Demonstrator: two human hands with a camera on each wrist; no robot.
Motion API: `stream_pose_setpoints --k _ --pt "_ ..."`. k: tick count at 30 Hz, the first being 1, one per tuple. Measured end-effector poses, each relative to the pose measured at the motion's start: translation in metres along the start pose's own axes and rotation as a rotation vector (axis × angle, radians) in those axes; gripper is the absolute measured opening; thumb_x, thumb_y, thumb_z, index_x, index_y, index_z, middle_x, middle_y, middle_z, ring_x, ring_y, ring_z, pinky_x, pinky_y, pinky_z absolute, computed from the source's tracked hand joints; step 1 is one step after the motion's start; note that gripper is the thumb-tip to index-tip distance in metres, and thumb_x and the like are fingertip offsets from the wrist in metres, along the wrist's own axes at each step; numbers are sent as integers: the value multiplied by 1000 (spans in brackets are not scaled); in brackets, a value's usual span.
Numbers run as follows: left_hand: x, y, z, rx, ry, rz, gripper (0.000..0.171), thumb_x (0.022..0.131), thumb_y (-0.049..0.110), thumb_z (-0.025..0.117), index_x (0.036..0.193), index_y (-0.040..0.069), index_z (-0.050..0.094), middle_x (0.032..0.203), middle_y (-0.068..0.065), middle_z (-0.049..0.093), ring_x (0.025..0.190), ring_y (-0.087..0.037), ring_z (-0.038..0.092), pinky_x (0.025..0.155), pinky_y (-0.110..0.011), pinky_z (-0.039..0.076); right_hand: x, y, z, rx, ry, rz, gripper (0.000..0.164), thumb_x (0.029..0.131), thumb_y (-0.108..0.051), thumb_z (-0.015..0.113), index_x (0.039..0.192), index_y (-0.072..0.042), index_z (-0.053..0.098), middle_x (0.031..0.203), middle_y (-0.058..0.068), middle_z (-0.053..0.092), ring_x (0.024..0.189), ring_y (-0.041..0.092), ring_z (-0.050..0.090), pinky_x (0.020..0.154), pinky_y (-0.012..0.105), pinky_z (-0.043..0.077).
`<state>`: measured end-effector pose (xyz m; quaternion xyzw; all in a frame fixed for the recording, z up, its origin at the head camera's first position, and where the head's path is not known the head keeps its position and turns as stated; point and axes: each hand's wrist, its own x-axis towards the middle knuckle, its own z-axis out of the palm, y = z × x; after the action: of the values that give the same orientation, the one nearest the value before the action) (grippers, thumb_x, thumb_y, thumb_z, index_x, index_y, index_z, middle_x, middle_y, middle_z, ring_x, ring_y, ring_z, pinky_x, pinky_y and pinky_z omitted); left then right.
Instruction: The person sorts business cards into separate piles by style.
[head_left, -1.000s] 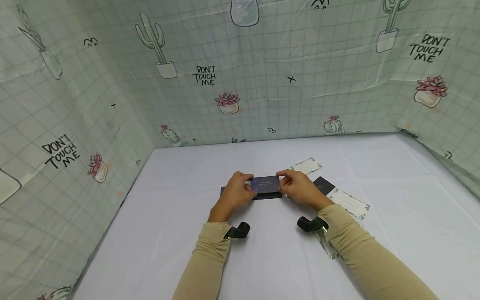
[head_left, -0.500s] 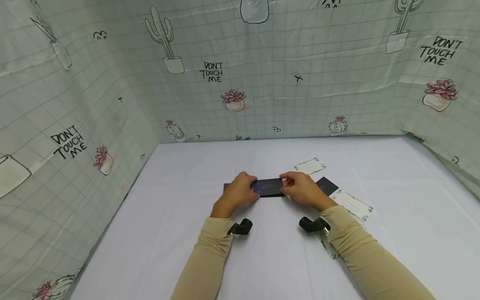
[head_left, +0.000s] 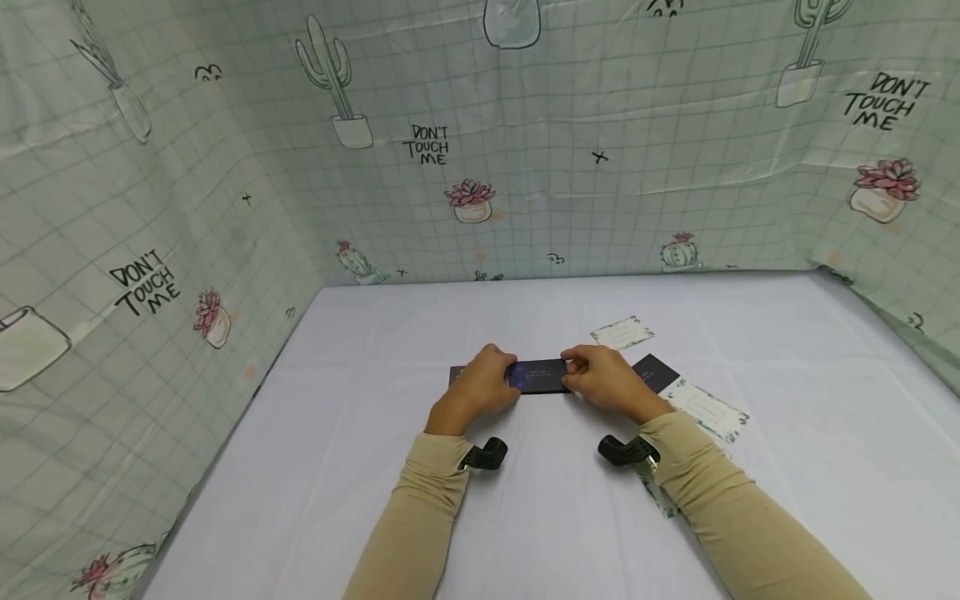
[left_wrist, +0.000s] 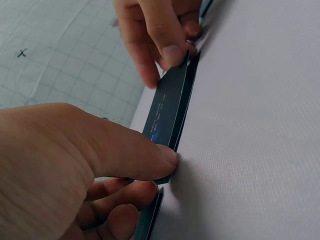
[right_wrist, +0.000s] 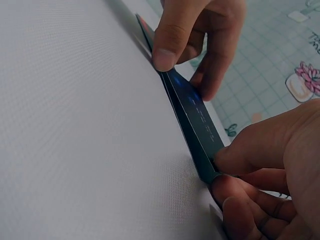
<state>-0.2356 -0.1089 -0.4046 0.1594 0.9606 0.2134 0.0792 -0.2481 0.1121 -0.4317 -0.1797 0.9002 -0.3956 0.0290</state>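
A dark blue-black card (head_left: 538, 377) with small light print and a bluish glow lies low over the table, face up. My left hand (head_left: 482, 382) pinches its left end between thumb and fingers. Its right end is pinched by my right hand (head_left: 600, 380). From the right wrist, the held card (right_wrist: 197, 112) sits over another dark card (right_wrist: 184, 125), a narrow gap showing between their near edges. One more dark card (head_left: 453, 375) sticks out on the left, mostly hidden behind my left hand.
Right of my right hand lies a dark card (head_left: 654, 372), against a white card with a leafy border (head_left: 705, 408). Another white leafy card (head_left: 622, 332) lies farther back. A third (head_left: 660, 493) is partly under my right sleeve. A patterned cloth wall (head_left: 525, 217) rises behind the table.
Both hands have lowered the dark card from a raised, tilted position down over the dark card beneath, which it now mostly covers. In the last half second it has barely moved.
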Motion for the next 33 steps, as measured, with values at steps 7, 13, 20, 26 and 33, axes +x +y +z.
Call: stream_pose_setpoints --k 7,13,20,26,33 --pt "0 0 0 -6 4 1 54 90 13 72 140 1 57 128 -12 54 110 -22 57 96 -35 47 0 1 0 -8 1 12 41 86 -10 70 124 5 65 93 6 67 87 21 61 79 36 48" --pt "0 -1 2 -4 -5 -6 54 91 14 71 141 2 56 130 -11 53 109 -20 57 94 -33 48 -1 3 2 -15 4 5 41 86 -10 70 124 6 66 93 7 68 86 21 62 78 35 48" --pt "-2 -2 0 -1 -6 -22 54 90 14 72 141 2 57 130 -11 53 110 -20 57 95 -34 47 0 1 2 -9 -11 -5 41 87 -10 70 124 6 65 94 7 67 88 21 61 79 37 48" --pt "-5 -1 -1 1 -12 -21 55 89 14 74 140 2 58 132 -12 54 113 -22 56 97 -36 47 0 2 3 -11 -7 -17 42 85 -9 70 124 7 65 92 6 67 87 21 61 79 36 48" --pt "-5 0 -1 -10 -9 -5 54 88 13 74 140 4 58 131 -12 54 113 -23 56 97 -37 47 -2 2 1 -25 3 -33 40 87 -10 69 123 6 65 92 5 67 87 20 62 80 37 48"
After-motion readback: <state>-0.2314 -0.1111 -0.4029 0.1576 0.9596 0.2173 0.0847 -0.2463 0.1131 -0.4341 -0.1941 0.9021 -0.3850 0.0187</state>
